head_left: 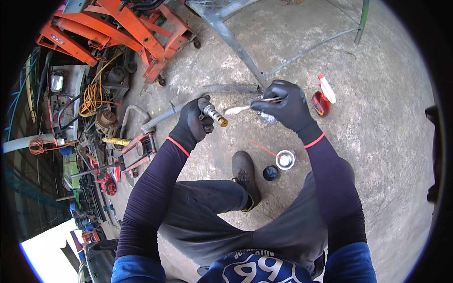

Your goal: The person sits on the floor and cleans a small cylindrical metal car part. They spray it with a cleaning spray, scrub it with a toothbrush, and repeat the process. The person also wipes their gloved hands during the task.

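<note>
My left hand [192, 121], in a black glove, is closed round a slotted metal valve [213, 113]. The valve is a grey cylinder with ring-like grooves and a brass-coloured end, tilted down to the right. In my gloved right hand [286, 106] a small brush [239, 109] is pinched by its thin handle. Its pale head points left at the valve, with a small gap between them. Below my right hand, a spray can [285, 159] with a red straw stands on the floor beside a black cap [270, 173].
A red spray bottle [322, 102] with a white trigger stands right of my right hand. Beyond my hands a bent metal pipe [174, 111] lies on the concrete. An orange engine crane [120, 28], a floor jack [141, 151] and coiled orange cable [93, 100] crowd the left.
</note>
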Demonstrator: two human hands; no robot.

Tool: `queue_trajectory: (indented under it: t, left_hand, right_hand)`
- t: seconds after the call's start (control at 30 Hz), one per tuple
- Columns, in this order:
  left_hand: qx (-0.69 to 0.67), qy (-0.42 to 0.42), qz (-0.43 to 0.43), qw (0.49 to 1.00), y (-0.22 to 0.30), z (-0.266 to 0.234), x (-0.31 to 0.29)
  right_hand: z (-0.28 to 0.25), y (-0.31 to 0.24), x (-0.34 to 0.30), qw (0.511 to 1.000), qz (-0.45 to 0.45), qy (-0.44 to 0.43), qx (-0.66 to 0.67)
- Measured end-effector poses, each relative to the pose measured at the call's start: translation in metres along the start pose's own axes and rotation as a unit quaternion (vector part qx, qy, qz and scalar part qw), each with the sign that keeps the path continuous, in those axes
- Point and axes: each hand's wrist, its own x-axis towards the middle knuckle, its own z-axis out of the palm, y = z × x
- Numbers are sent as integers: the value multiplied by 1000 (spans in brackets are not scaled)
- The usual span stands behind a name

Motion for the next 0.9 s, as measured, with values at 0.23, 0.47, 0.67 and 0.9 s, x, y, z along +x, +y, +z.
queue_trajectory:
  t: [0.23,0.47,0.67,0.9]
  left_hand:
    - [-28,-18,-6,999,0,-2,1]
    - [-9,-40,-19,999,-3,-5,6]
    - [-21,-48,-27,998,0,-6,6]
    - [24,5,0,1000,-7,1,5]
  right_hand:
    - [-1,-1,-1,999,54,8,3]
    - [-5,7,-2,995,95,8,-31]
    - [-6,3,-6,999,-32,-23,-5]
    - [-5,-2,-5,999,-19,-23,-19]
